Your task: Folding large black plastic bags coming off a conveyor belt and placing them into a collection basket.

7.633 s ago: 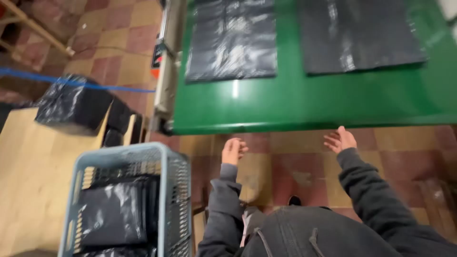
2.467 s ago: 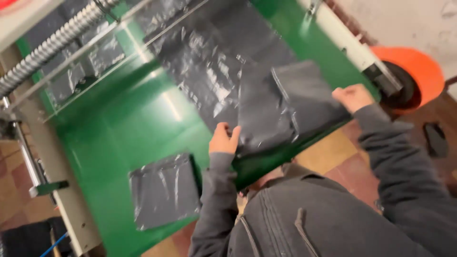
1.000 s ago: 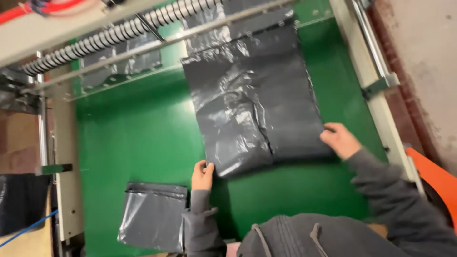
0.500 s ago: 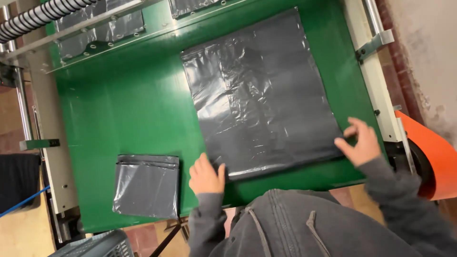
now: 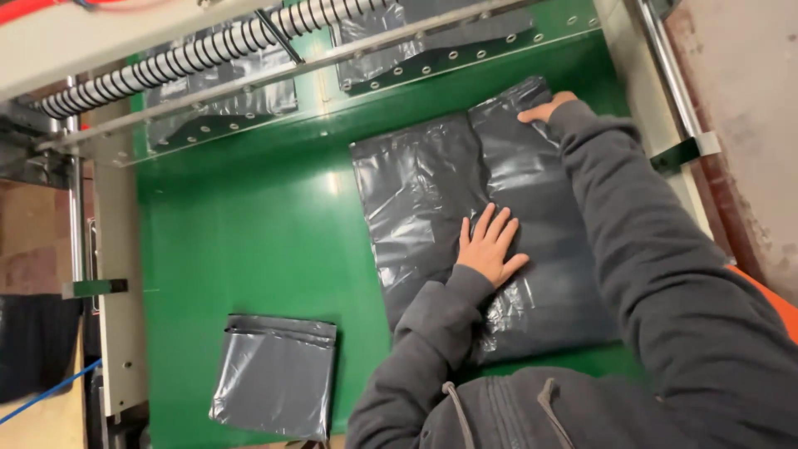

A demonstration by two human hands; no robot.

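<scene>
A large dark grey plastic bag (image 5: 465,216) is spread flat on the green belt (image 5: 249,249) of a machine, lying toward the belt's right edge and reaching from near the front edge up toward the far end. The left hand (image 5: 490,248) is laid palm down on the middle of the bag, with its fingers (image 5: 497,226) stretched out and slightly fanned; nothing is gripped, the sheet is only pressed flat. The right hand (image 5: 544,110) is placed at the bag's far right corner, close to the belt's right edge; only a thumb and part of the knuckles are seen past the grey sleeve (image 5: 657,274), so it cannot be told how far its fingers are closed or whether the corner is pinched. A fold line is seen running lengthwise down the bag just left of the left hand. A smaller folded stack of grey bags (image 5: 274,387) is set near the front left corner of the belt, well apart from both hands. Across the far end of the belt a black-and-white spiral roller (image 5: 208,50) and a metal bar (image 5: 349,71) are mounted, with more grey film (image 5: 224,108) hanging beneath them.
</scene>
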